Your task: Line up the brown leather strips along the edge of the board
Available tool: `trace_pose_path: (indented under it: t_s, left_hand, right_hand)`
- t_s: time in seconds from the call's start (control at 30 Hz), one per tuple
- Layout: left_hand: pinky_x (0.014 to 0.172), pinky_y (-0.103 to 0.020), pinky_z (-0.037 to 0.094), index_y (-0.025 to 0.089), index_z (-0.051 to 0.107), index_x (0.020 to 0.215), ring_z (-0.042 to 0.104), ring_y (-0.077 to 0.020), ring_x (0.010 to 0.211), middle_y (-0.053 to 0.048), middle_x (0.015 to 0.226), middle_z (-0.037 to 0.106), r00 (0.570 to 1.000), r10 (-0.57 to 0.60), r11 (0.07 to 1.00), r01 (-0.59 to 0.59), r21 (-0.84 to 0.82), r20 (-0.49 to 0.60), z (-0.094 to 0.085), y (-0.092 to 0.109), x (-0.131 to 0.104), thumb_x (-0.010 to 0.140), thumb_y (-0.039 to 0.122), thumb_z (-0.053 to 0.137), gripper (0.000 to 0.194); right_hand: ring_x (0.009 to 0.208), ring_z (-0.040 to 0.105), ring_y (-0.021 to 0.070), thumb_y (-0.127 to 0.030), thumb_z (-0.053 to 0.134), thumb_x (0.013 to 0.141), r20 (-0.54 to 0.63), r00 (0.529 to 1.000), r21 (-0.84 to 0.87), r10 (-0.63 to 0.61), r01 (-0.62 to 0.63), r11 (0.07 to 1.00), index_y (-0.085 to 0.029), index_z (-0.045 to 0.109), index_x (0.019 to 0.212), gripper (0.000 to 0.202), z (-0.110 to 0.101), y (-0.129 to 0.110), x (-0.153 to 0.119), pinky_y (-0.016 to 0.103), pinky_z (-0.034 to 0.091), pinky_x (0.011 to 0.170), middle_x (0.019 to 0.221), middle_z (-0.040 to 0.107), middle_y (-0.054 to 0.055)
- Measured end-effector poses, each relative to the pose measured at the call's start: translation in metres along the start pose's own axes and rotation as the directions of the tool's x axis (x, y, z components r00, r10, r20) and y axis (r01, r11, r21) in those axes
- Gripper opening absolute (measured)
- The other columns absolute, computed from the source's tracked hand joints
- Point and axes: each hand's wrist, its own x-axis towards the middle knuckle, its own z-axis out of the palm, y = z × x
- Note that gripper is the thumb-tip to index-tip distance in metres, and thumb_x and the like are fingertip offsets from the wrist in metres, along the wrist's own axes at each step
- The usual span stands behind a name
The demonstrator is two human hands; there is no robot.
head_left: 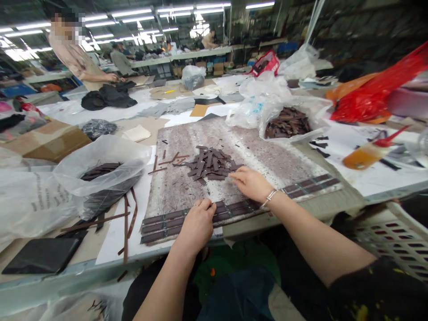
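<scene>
A stained board [180,191] lies on the table with a loose pile of dark brown strips [212,162] at its middle. Rows of brown strips [301,185] run along its near edge. My left hand [199,223] rests over these rows, its fingers curled together; what they hold, if anything, is hidden. My right hand [250,183], with a bracelet at the wrist, reaches to the pile's right edge. Its thumb and fingertips are pressed together near a strip, and what lies between them is too small to tell.
Plastic bags of strips stand left [103,178] and back right [287,122]. An orange bottle [364,154] lies right, a black flat object [43,255] front left. A white basket [397,236] is at the right. A person [75,53] stands across the table.
</scene>
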Motion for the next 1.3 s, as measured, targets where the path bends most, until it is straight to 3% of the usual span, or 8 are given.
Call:
trace_pose_path:
  t_s: [0.2,0.43,0.63,0.7,0.83,0.93,1.07,1.3]
  left_hand:
    - [0.076,-0.032,0.041,0.028,0.053,0.126,0.046,-0.0207,0.089,-0.007,0.104,0.051,1.000,-0.025,0.998,0.024,0.053,0.018,-0.003,0.000,0.002,0.079,0.012,0.046,0.050]
    - [0.076,-0.032,0.040,0.033,0.054,0.124,0.048,-0.0202,0.090,-0.006,0.103,0.052,0.996,-0.076,0.996,0.075,0.038,0.040,-0.006,0.001,0.004,0.079,0.013,0.047,0.050]
    - [0.087,-0.034,0.042,0.023,0.067,0.106,0.053,-0.0197,0.095,-0.007,0.100,0.060,0.971,-0.188,0.932,0.127,-0.341,-0.151,0.002,-0.002,0.005,0.083,0.014,0.043,0.035]
    - [0.083,-0.032,0.045,0.019,0.066,0.107,0.057,-0.0178,0.091,-0.008,0.098,0.063,0.923,-0.343,0.745,0.156,-0.649,-0.172,0.001,-0.002,0.007,0.087,0.023,0.044,0.031]
    - [0.057,-0.023,0.044,0.013,0.060,0.111,0.059,-0.0126,0.068,-0.007,0.085,0.067,0.881,-0.458,0.074,0.171,-0.983,0.119,-0.005,-0.003,0.010,0.081,0.041,0.056,0.041]
    - [0.056,-0.020,0.042,0.012,0.064,0.092,0.057,-0.0093,0.063,-0.003,0.076,0.065,0.871,-0.461,-0.096,0.139,-0.986,0.168,-0.006,-0.003,0.011,0.068,0.034,0.070,0.034]
    - [0.059,-0.021,0.045,0.013,0.064,0.083,0.055,-0.0087,0.061,0.001,0.071,0.062,0.864,-0.501,0.059,0.090,-0.994,0.049,-0.001,0.000,0.017,0.067,0.029,0.070,0.023]
    - [0.078,-0.027,0.046,0.017,0.068,0.087,0.060,-0.0148,0.081,-0.004,0.083,0.067,0.871,-0.371,0.752,0.078,-0.655,-0.322,0.005,-0.002,0.024,0.082,0.019,0.054,0.015]
  right_hand:
    - [0.106,0.049,0.0225,-0.027,0.052,0.087,-0.039,0.979,-0.156,0.198,-0.202,0.967,-0.018,0.062,0.117,0.033,0.011,0.054,0.029,0.033,0.036,0.095,0.113,0.057,0.011]
    - [0.087,0.055,0.0191,-0.028,0.047,0.089,-0.030,0.971,-0.157,0.236,-0.238,0.959,-0.020,0.066,0.093,0.021,0.001,0.050,0.027,0.028,0.040,0.076,0.091,0.064,0.007]
    - [0.082,0.058,0.0167,-0.028,0.042,0.093,0.020,0.997,-0.021,-0.068,0.068,0.997,-0.019,0.060,0.097,0.021,-0.016,0.013,-0.004,0.025,0.040,0.073,0.090,0.064,0.005]
    - [0.085,0.058,0.0171,-0.028,0.039,0.094,0.021,0.982,0.033,-0.188,0.188,0.982,-0.018,0.059,0.098,0.023,-0.017,-0.004,-0.016,0.026,0.042,0.076,0.093,0.064,0.007]
    - [0.094,0.057,0.0184,-0.027,0.036,0.095,-0.039,0.933,0.132,-0.358,0.360,0.924,-0.018,0.060,0.098,0.026,-0.014,-0.029,-0.029,0.030,0.044,0.083,0.103,0.062,0.010]
    - [0.096,0.057,0.0175,-0.028,0.042,0.093,-0.071,0.926,0.282,-0.372,0.376,0.883,-0.019,0.061,0.095,0.021,-0.011,-0.036,-0.030,0.030,0.045,0.086,0.106,0.062,0.008]
    - [0.077,0.060,0.0149,-0.037,0.055,0.086,0.037,0.989,0.571,-0.145,0.099,0.815,-0.018,0.062,0.101,0.026,-0.006,-0.034,-0.028,0.026,0.048,0.071,0.088,0.065,0.004]
    - [0.059,0.061,0.0120,-0.030,0.060,0.078,0.360,0.916,0.579,0.177,-0.368,0.728,-0.017,0.067,0.083,0.016,-0.007,-0.009,-0.023,0.020,0.048,0.056,0.067,0.066,0.000]
